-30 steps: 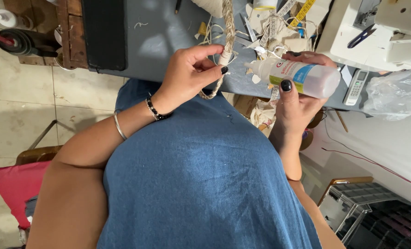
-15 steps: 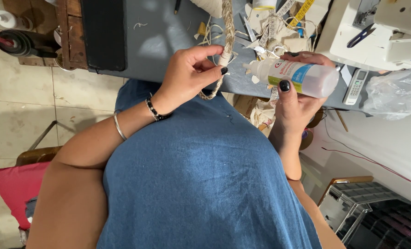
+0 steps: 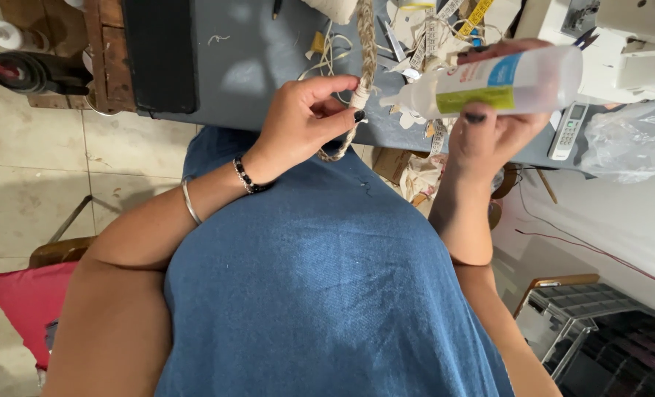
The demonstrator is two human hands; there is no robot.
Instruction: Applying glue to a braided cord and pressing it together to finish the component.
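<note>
Item: braided rope (image 3: 366, 51), natural fibre, running down from the far edge of the grey surface (image 3: 254, 73) to a frayed, curled end at the near edge, over the lap; a pale wrap (image 3: 360, 96) sits round it near that end. Left hand (image 3: 301, 121): closed on the rope, thumb and fingertips pinching it just at the wrap, dark-painted nails, bead bracelet and thin bangle at the wrist. Right hand (image 3: 493, 132): clamped round a clear glue bottle (image 3: 493, 79) with blue and green label, held on its side, white nozzle aimed at the wrap and close to it but apparently apart; whether any glue is out cannot be told. State of work, as a judgement: wrap already laid on and held in place; gluing appears at its start or mid-way; the loose end below the wrap untrimmed; no bead of glue visible. Surroundings: tape measures (image 3: 474, 15), cord scraps and paper bits behind the bottle; white sewing machine (image 3: 621, 37) at the right; small handset (image 3: 566, 131) beside a plastic bag (image 3: 625, 143); black panel (image 3: 159, 55) at the left; red cushion (image 3: 26, 305) on the floor; blue denim garment (image 3: 305, 294) fills the foreground.
</note>
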